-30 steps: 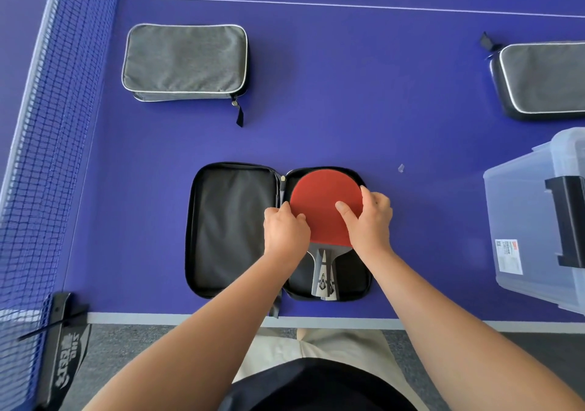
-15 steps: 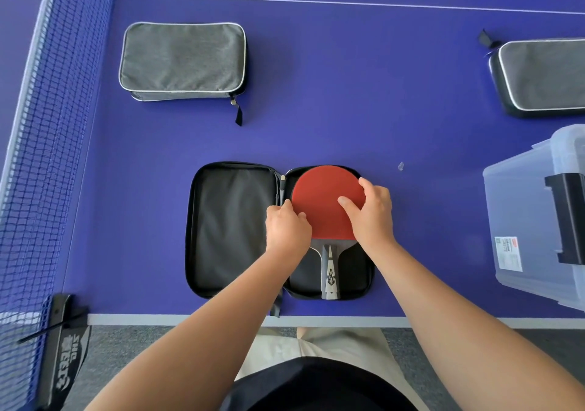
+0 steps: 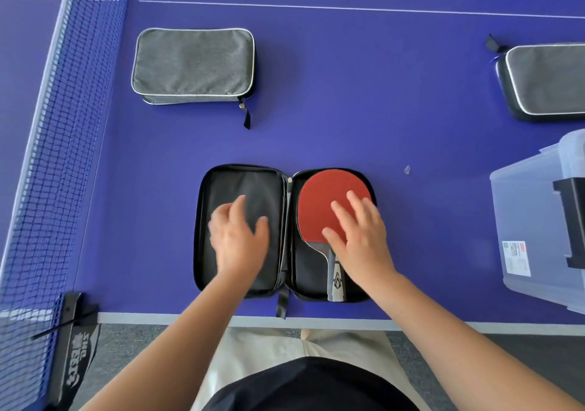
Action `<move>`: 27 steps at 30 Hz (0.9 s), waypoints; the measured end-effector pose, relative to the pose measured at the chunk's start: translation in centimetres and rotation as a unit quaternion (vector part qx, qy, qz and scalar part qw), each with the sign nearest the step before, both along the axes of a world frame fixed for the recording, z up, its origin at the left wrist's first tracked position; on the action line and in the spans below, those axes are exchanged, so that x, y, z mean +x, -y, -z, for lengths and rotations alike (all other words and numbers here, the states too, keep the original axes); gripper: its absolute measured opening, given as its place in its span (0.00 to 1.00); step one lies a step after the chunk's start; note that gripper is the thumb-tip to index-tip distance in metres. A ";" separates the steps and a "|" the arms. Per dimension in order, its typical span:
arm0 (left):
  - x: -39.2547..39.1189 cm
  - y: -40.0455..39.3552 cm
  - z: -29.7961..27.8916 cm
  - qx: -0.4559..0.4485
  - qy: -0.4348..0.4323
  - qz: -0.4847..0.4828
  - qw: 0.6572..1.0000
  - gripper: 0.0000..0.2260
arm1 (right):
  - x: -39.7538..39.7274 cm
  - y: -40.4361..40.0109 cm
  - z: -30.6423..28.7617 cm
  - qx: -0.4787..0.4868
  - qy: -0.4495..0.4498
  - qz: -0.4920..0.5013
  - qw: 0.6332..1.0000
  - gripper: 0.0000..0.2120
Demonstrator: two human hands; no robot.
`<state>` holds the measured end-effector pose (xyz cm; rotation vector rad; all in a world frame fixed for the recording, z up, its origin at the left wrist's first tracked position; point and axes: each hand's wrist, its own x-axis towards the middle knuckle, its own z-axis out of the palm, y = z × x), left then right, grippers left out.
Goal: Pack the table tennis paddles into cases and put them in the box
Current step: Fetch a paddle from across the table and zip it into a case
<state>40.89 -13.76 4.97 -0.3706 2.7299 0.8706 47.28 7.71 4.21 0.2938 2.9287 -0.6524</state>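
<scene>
Paddle (image 3: 329, 205): lay red face up in right half of open case (image 3: 240, 195) on surface (image 3: 348, 110) | left hand (image 3: 239, 239): fingers spread, over left half | right hand (image 3: 359, 236): fingers spread over blade | box (image 3: 525, 220): at right.

Landmark: open case (image 3: 243, 230), lying flat on surface (image 3: 380, 94) at near edge, approx. centre.
- Paddle (image 3: 329, 208): in open case's right half, head toward far side, handle toward near edge.
- Left hand (image 3: 237, 239): over open case's left half; contact w/ lining can't be told.
- Right hand (image 3: 357, 236): over paddle, right half of open case.
- Closed case no. 1 (image 3: 193, 62): behind open case, slightly left, well apart.
- Closed case no. 2 (image 3: 547, 78): behind & far right of open case, cut by frame edge.
- Box (image 3: 531, 220): right of open case, well apart, in front of closed case no. 2.
- Net (image 3: 53, 141): left of open case, running near to far.
</scene>
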 end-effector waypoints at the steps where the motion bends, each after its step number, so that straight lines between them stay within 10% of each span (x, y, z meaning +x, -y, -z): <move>1: 0.2 1.9 0.2 -0.030 0.018 -0.038 0.999 0.30 | 0.6 0.6 0.0 0.013 0.022 -0.024 0.999 0.26; 5: 1.4 7.2 0.4 -0.005 0.139 -0.124 0.983 0.36 | 1.8 1.7 0.7 0.053 0.076 -0.050 0.994 0.27; 14: 2.7 7.0 -6.7 0.218 0.107 -0.137 0.960 0.25 | 1.5 1.2 -0.4 0.013 0.111 -0.046 0.993 0.24; 23: 7.1 -6.4 -11.9 0.227 0.106 0.110 0.962 0.27 | 1.8 0.7 -12.4 -0.398 0.035 0.172 0.901 0.17; 27: 8.2 -11.4 -10.2 0.215 0.131 0.236 0.939 0.35 | 2.3 -2.3 -10.4 -0.377 0.022 0.253 0.891 0.15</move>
